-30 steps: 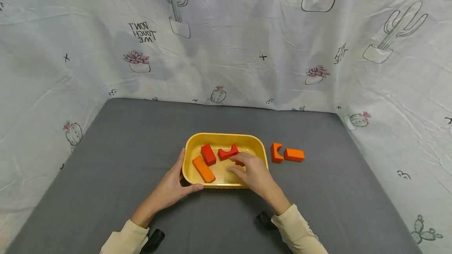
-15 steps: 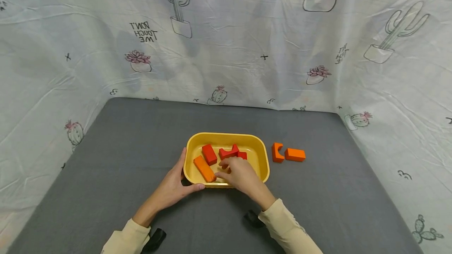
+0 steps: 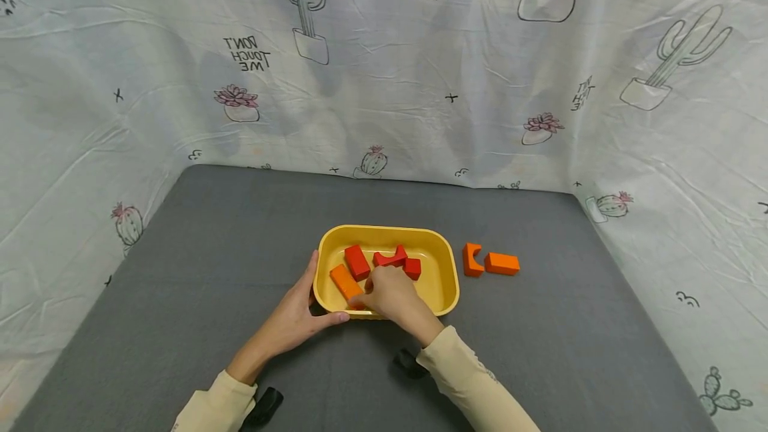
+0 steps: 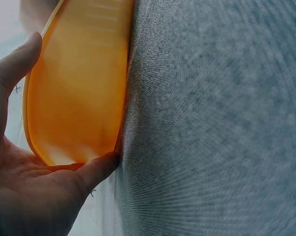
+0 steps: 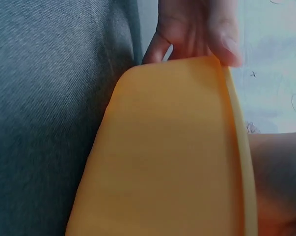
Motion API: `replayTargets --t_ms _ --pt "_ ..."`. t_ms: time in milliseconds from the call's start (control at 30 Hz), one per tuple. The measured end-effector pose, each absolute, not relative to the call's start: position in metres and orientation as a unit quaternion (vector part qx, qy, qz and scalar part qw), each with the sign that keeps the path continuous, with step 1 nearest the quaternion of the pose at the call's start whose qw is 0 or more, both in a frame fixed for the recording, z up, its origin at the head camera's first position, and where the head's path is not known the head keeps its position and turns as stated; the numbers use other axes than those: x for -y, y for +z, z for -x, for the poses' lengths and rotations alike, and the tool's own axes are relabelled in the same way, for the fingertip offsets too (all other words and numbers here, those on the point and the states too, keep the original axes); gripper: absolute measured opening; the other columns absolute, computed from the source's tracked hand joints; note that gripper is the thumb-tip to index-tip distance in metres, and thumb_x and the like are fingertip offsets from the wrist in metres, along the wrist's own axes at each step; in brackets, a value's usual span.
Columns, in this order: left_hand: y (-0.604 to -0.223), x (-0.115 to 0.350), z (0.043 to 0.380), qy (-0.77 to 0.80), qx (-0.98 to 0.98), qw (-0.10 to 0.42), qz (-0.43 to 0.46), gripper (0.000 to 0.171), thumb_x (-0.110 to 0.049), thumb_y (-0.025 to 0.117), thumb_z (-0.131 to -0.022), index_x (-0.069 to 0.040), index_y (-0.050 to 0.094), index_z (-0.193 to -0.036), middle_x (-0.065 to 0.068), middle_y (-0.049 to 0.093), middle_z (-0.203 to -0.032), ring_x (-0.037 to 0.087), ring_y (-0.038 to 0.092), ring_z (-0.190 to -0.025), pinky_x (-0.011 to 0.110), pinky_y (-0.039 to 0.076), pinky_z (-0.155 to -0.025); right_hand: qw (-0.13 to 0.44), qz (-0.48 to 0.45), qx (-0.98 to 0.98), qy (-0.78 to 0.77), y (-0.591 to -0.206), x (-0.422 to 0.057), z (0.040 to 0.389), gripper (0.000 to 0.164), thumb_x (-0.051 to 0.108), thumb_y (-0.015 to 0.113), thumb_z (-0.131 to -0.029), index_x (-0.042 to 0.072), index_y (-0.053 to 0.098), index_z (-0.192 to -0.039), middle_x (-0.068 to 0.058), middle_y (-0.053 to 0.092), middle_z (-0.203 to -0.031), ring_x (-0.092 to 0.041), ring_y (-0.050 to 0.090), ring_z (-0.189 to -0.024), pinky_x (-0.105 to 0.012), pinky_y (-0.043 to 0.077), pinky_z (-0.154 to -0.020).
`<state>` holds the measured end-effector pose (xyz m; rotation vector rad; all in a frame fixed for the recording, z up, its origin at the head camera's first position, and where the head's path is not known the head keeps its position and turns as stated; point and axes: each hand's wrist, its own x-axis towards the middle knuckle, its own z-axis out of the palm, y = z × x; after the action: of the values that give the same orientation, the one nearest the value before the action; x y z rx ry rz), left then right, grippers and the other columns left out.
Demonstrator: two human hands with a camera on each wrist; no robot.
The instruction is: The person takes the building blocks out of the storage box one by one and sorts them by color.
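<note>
My left hand point(image 3: 294, 317) grips the left end of a yellow tray point(image 3: 445, 285), its thumb on the near rim and its fingers along the side. In the left wrist view the same hand point(image 4: 44, 177) holds the tray wall. My right hand point(image 3: 393, 295) is inside the tray, its thumb over the near end of an orange rectangular block point(image 3: 343, 279). Its fingertips are hidden, so whether they pinch the block does not show. Behind it in the tray lie a red rectangular block point(image 3: 357, 262), a red arch block point(image 3: 390, 260) and a small red block point(image 3: 412, 269).
To the right of the tray, an orange arch block point(image 3: 471, 261) and an orange rectangular block point(image 3: 502, 263) lie on the grey table cloth point(image 3: 540, 339). A white curtain point(image 3: 384, 72) with printed cacti stands around the back and sides.
My right hand has moved left and nearer, away from the small red block to the orange rectangular block in the tray. My left hand keeps its hold on the tray.
</note>
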<state>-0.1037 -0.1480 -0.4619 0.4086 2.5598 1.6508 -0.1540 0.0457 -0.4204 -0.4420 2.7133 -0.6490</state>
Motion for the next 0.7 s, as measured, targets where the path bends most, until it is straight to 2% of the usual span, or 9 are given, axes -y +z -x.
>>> replayTargets --t_ms 267,533,700 --pt "-0.461 0.148 0.103 0.533 -0.836 0.041 -0.122 0.124 -0.042 0.083 -0.076 -0.014 -0.005 -0.158 0.013 0.008 -0.163 0.029 0.041 -0.137 0.045 0.039 -0.106 0.151 0.153 -0.958 -0.189 -0.423 -0.030 0.157 0.032 0.036 0.088 -0.072 0.008 0.072 -0.075 0.001 0.040 -0.051 -0.016 0.041 -0.051 -0.024 0.028 -0.049" --pt "-0.460 0.148 0.102 0.526 -0.841 0.041 -0.118 0.124 -0.045 0.083 -0.076 -0.015 -0.005 -0.158 0.010 0.006 -0.163 0.029 0.036 -0.140 0.047 0.035 -0.109 0.153 0.152 -0.955 -0.205 -0.424 -0.034 0.158 0.026 0.029 0.089 -0.070 0.009 0.073 -0.074 0.001 0.041 -0.053 -0.017 0.042 -0.052 -0.025 0.029 -0.050" --pt "-0.460 0.148 0.101 0.531 -0.838 0.042 -0.117 0.123 -0.041 0.083 -0.077 -0.016 -0.006 -0.158 0.011 0.007 -0.163 0.029 0.038 -0.139 0.046 0.037 -0.107 0.130 0.154 -0.954 -0.222 -0.426 -0.039 0.158 0.025 0.025 0.090 -0.068 0.008 0.076 -0.081 0.004 0.057 -0.064 -0.014 0.048 -0.058 -0.025 0.039 -0.054"
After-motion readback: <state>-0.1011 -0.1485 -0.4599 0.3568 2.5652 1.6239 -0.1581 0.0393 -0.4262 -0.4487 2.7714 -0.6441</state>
